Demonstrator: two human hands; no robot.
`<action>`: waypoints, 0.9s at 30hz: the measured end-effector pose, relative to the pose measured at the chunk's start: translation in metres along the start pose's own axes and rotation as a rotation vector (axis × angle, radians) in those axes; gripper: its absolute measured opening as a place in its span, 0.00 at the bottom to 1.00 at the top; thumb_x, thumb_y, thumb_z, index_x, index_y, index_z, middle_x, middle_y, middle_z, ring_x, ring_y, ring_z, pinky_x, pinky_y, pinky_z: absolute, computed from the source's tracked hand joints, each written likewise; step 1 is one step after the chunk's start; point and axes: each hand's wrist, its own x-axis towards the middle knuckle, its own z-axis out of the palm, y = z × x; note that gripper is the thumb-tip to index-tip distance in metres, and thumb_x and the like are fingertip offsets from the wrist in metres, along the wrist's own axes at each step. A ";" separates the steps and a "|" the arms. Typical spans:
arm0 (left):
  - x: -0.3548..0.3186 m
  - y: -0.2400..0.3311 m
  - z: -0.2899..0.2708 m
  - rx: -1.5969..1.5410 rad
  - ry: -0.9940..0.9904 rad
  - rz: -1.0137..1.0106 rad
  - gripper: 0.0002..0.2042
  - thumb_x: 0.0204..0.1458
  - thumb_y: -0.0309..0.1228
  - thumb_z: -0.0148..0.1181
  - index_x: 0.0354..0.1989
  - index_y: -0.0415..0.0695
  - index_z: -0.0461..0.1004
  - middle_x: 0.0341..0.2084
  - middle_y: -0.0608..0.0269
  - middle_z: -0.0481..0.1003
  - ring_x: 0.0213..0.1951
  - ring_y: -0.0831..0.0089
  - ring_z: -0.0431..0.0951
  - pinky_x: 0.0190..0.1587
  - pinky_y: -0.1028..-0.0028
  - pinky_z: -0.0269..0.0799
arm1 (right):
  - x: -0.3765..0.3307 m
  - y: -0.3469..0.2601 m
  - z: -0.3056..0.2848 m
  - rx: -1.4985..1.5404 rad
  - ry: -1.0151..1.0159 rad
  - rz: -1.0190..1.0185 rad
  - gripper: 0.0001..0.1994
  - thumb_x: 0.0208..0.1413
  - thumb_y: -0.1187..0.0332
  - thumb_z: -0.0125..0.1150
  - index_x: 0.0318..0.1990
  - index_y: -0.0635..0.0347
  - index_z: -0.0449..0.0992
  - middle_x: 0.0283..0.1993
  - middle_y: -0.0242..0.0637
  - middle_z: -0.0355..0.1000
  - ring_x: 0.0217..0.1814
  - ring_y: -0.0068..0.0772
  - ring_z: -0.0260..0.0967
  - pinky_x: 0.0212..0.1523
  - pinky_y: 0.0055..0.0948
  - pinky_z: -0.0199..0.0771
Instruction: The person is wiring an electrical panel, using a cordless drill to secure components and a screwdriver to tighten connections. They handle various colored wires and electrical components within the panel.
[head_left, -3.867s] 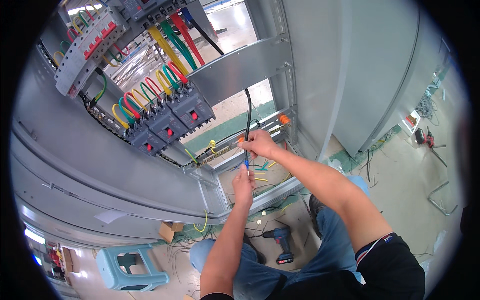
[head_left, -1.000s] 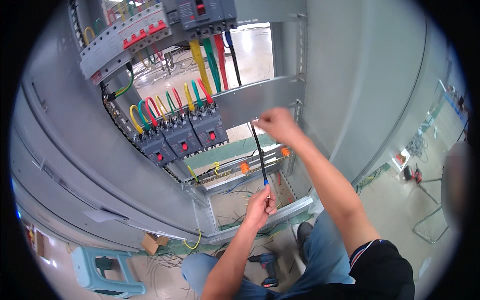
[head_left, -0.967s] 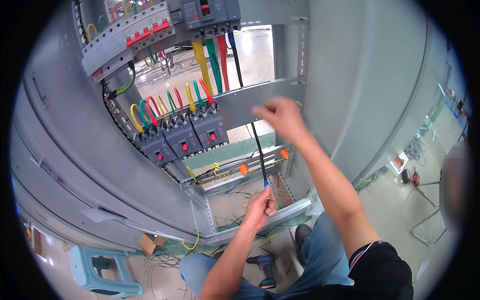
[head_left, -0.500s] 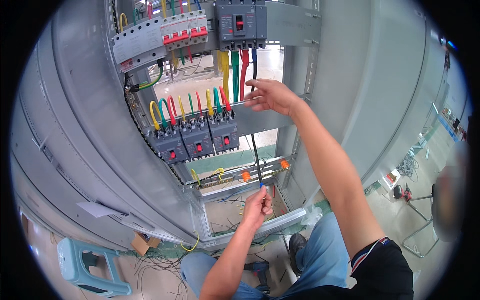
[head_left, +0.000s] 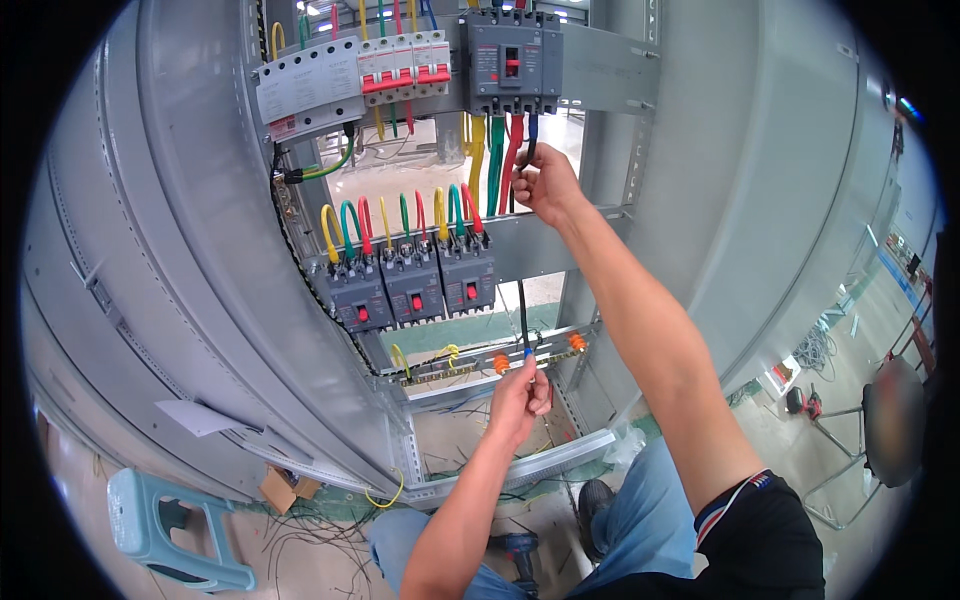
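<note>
Black cable (head_left: 522, 310) runs almost straight up and down inside the open grey cabinet (head_left: 760, 200), and I have it at both ends. My right hand (head_left: 545, 182) is raised, pinching the upper part of the cable just below the large grey breaker (head_left: 512, 62) at the top, beside the thick yellow, green and red wires (head_left: 492, 150) hanging from that breaker. My left hand (head_left: 518, 398) is lower down, fingers closed around the cable's bottom end, where a small blue sleeve (head_left: 527, 353) shows just above my fingertips. That end sits right in front of the terminal bar (head_left: 470, 362) with its two orange supports (head_left: 502, 364).

Between my hands the cable passes behind the grey crossrail and to the right of a row of three dark breakers (head_left: 412, 290), each with a red button and looped coloured wires on top. Up left I see a white device and a bank of small red-handled breakers (head_left: 405, 62).

Down on the floor, a light blue stool (head_left: 165, 530) stands at the lower left among loose wire offcuts, and a cordless drill (head_left: 520, 555) lies between my knees.
</note>
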 end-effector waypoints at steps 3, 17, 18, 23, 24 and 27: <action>0.008 0.008 -0.001 -0.106 -0.042 -0.011 0.21 0.70 0.49 0.53 0.30 0.44 0.71 0.16 0.69 0.62 0.17 0.79 0.56 0.24 0.75 0.53 | 0.009 0.008 0.003 0.008 -0.075 -0.082 0.09 0.61 0.59 0.52 0.37 0.53 0.70 0.31 0.34 0.69 0.26 0.26 0.63 0.28 0.26 0.65; 0.014 -0.043 -0.025 0.070 0.123 -0.133 0.21 0.67 0.49 0.58 0.31 0.43 0.73 0.20 0.66 0.68 0.20 0.78 0.61 0.26 0.73 0.59 | -0.038 0.011 0.001 -0.198 -0.004 -0.176 0.21 0.67 0.55 0.53 0.56 0.64 0.74 0.39 0.41 0.75 0.32 0.29 0.75 0.30 0.28 0.73; 0.014 -0.050 -0.029 0.074 0.119 -0.140 0.21 0.67 0.49 0.59 0.31 0.43 0.73 0.20 0.66 0.68 0.20 0.78 0.61 0.26 0.73 0.59 | -0.056 0.008 -0.004 -0.284 0.055 -0.206 0.23 0.66 0.54 0.56 0.58 0.64 0.73 0.40 0.42 0.76 0.32 0.29 0.75 0.29 0.27 0.73; 0.008 -0.063 -0.047 0.078 0.128 -0.117 0.22 0.66 0.52 0.58 0.32 0.45 0.73 0.19 0.67 0.65 0.19 0.77 0.60 0.26 0.72 0.60 | -0.095 0.074 -0.099 -0.701 0.064 -0.146 0.19 0.61 0.53 0.67 0.44 0.63 0.83 0.31 0.30 0.76 0.29 0.19 0.71 0.25 0.23 0.68; 0.007 -0.064 -0.049 0.076 0.113 -0.118 0.22 0.66 0.52 0.58 0.32 0.45 0.73 0.18 0.68 0.65 0.19 0.77 0.59 0.26 0.72 0.59 | -0.101 0.093 -0.116 -0.767 -0.004 -0.021 0.19 0.60 0.53 0.69 0.41 0.63 0.84 0.30 0.28 0.76 0.29 0.18 0.70 0.24 0.22 0.67; 0.002 -0.066 -0.046 0.066 0.087 -0.124 0.21 0.67 0.51 0.56 0.33 0.44 0.73 0.18 0.68 0.64 0.19 0.76 0.59 0.26 0.72 0.57 | -0.107 0.145 -0.144 -0.759 -0.059 0.144 0.25 0.55 0.54 0.74 0.52 0.64 0.81 0.32 0.29 0.76 0.29 0.18 0.71 0.25 0.22 0.68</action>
